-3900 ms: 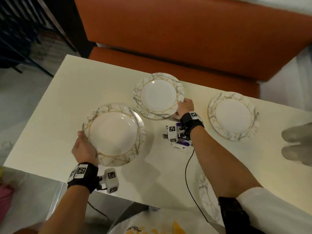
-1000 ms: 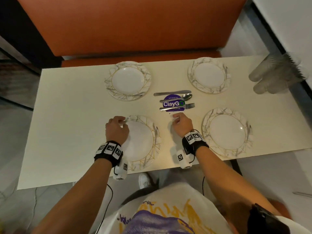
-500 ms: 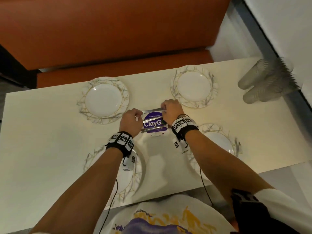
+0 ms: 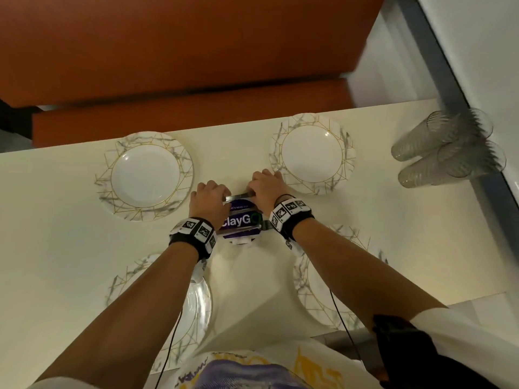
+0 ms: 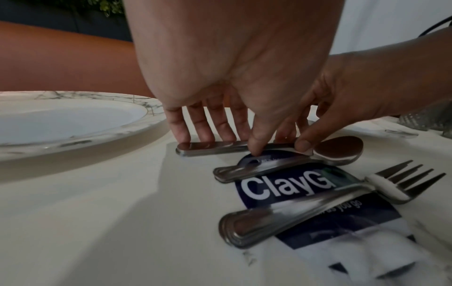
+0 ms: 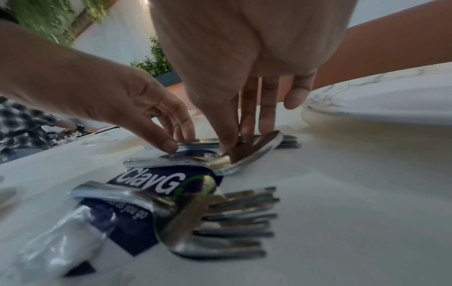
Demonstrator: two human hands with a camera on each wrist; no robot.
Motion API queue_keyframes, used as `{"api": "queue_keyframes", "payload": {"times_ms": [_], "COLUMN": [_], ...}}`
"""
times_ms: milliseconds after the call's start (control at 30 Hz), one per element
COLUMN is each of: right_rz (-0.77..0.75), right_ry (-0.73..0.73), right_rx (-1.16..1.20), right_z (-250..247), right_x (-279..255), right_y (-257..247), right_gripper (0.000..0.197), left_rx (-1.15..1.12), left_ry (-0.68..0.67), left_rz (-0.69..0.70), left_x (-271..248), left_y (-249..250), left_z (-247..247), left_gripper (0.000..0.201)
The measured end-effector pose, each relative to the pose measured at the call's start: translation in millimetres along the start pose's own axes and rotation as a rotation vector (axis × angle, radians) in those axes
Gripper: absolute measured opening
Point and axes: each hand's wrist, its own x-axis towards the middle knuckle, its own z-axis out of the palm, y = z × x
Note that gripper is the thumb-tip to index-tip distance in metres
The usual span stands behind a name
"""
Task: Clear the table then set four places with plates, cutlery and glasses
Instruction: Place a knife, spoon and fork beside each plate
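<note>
Both hands are down in the middle of the table (image 4: 70, 220) right now, working on the knives (image 5: 220, 148), the farthest of three little cutlery stacks lying across a purple ClayGo sticker (image 4: 238, 220). The left hand (image 4: 209, 200) has its fingers behind the handle end and thumb in front, pinching it; the right hand (image 4: 265, 186) pinches the blade end the same way. Honestly this looks fiddly: the knives lie flat on the table, so fingertips could slip off the thin metal, or grab several at once when each place probably wants one. The spoons (image 5: 337, 150) sit touching that stack on the near side, with the forks (image 5: 318, 201) just beside them, so a clumsy lift could drag or scatter both. The four plates (image 4: 151, 175) are already set out, two far and two near, and the glasses (image 4: 446, 153) are clustered at the far right edge, well apart.
</note>
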Motion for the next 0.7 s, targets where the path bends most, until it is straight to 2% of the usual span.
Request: {"api": "queue_keyframes", "payload": {"times_ms": [333, 567, 700], "right_rz": [-0.104, -0.098, -0.084], "right_ry": [-0.066, -0.124, -0.129], "right_rx": [-0.064, -0.083, -0.084], "right_z": [-3, -10, -18], "right_x": [2, 5, 10], "right_y": [3, 0, 0], "right_gripper": [0.014, 0.026, 0.02], "left_rx": [0.037, 0.011, -0.078], "left_ry": [0.02, -0.024, -0.002], "left_rz": [0.016, 0.054, 0.067], "left_x": [3, 6, 5], "left_y": [1, -8, -12], "left_z": [-1, 2, 3], "left_gripper": [0.013, 0.016, 0.01]}}
